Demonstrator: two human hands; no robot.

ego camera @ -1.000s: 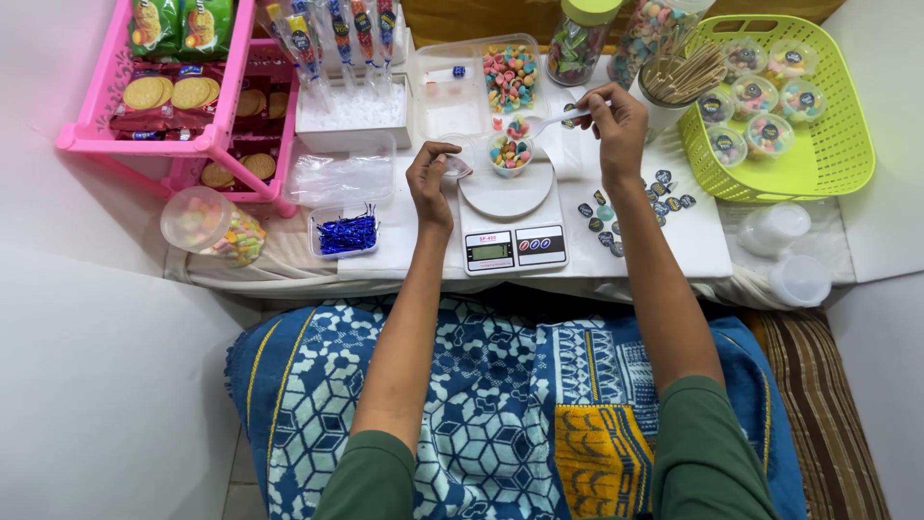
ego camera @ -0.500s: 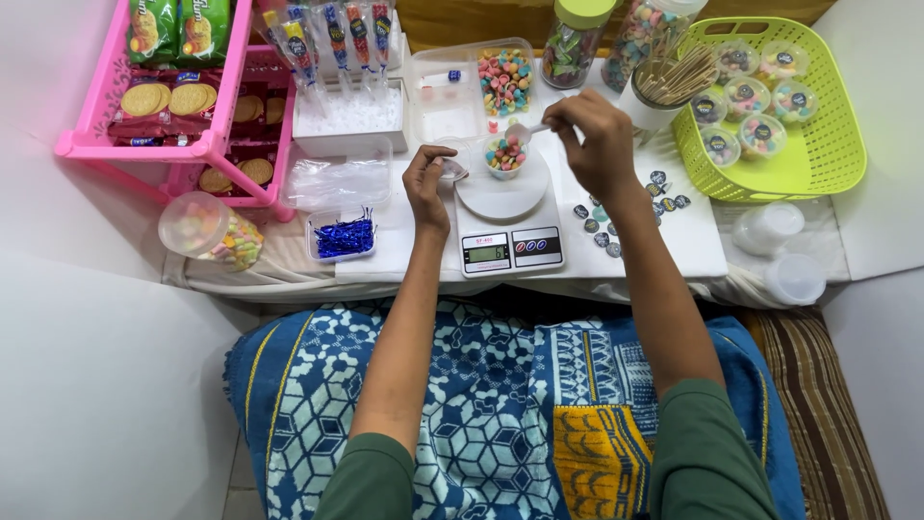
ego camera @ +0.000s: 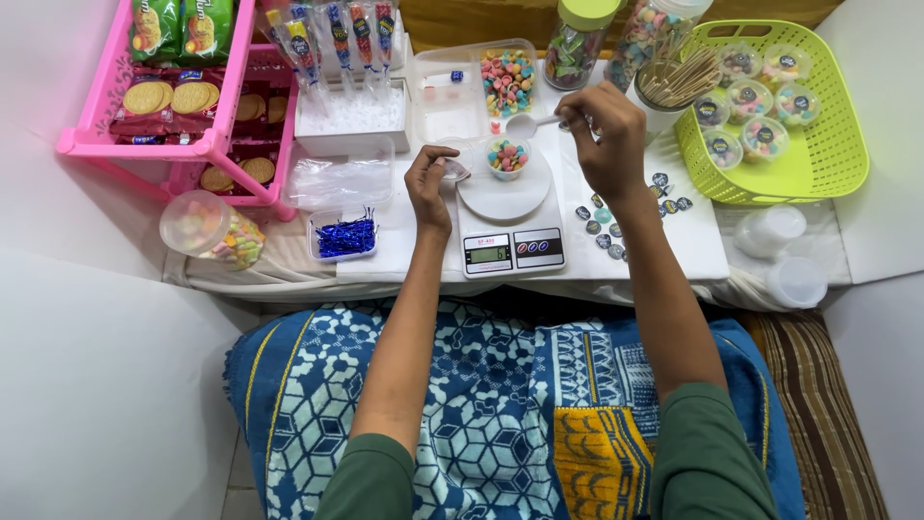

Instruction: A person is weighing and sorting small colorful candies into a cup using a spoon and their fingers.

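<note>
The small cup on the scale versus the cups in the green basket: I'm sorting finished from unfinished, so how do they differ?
The small cup on the scale is open, its coloured candies bare; the cups in the green basket are closed with lids carrying round dark stickers. The small cup stands alone beneath the spoon in the right hand; the basket cups sit grouped together. Both kinds are small, clear and hold mixed-colour candies.
</note>
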